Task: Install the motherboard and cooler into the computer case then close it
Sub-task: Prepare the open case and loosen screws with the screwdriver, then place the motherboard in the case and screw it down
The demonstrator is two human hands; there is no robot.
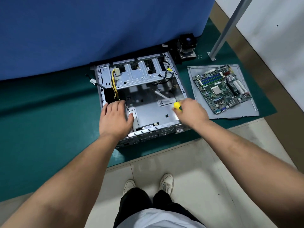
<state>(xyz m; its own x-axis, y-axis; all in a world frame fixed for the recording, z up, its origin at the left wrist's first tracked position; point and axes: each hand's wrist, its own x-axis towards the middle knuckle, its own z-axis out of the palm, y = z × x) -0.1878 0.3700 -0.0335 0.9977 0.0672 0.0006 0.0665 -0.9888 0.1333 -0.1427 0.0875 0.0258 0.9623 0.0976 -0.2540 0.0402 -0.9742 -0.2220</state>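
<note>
A blue cloth (98,30) hangs behind a green mat (41,120) on the pale tiled floor (189,170), with a grey metal post (230,27) and white wall (271,30) to the right.

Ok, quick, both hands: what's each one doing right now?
Left hand: open, flat on the open grey metal computer case edge.
Right hand: gripping a yellow-and-green-handled screwdriver.
</note>
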